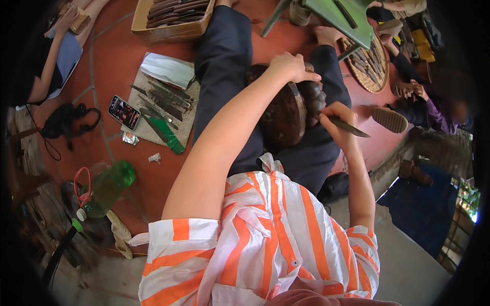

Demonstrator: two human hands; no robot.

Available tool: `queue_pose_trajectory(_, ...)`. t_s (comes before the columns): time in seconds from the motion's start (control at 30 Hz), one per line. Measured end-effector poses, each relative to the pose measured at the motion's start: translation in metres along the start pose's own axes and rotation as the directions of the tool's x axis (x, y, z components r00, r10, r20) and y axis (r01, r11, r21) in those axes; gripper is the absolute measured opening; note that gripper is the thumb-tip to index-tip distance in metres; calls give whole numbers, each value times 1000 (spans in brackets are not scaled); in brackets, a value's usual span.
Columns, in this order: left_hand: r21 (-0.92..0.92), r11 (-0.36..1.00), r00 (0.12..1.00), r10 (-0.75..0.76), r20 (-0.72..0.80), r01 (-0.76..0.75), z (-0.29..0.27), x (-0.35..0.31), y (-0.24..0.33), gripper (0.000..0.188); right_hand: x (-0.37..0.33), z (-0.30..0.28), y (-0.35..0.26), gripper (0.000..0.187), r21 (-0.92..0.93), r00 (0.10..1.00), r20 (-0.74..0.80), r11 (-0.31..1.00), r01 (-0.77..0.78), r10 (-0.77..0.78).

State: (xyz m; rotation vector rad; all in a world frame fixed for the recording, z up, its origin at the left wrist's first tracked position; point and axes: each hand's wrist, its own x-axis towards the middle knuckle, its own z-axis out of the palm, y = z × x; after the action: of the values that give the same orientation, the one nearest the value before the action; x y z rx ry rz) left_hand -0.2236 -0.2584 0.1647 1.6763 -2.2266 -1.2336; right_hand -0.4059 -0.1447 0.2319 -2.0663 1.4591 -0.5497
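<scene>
A dark brown, glossy carved wooden piece with rounded lumps on its right side rests in my lap between my legs. My left hand lies over its top, fingers curled round the upper edge and gripping it. My right hand is closed round a thin knife-like blade. Its pointed end sticks out to the right, away from the carving, while the other end is at the lumps. Whether that end touches the wood is hidden by my fingers.
On the left, a mat bears several blades and folded paper, with a phone at its edge. A green bottle lies nearby. Ahead are a cardboard box, a green stool and a round basket. Other people sit at both sides.
</scene>
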Motion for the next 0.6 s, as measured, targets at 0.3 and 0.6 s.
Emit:
queue_pose_trajectory(0.3, 0, 1000, 1000, 0, 5, 0, -4, -4, 3, 104, 3, -2, -9, 14, -106, 997, 39, 992, 65, -61)
queue_pose_trajectory(0.6, -1, 1000, 1000, 20, -1, -20, -2, 1, 1, 103, 12, 8, -16, 10, -101, 986, 6, 981, 167, -167)
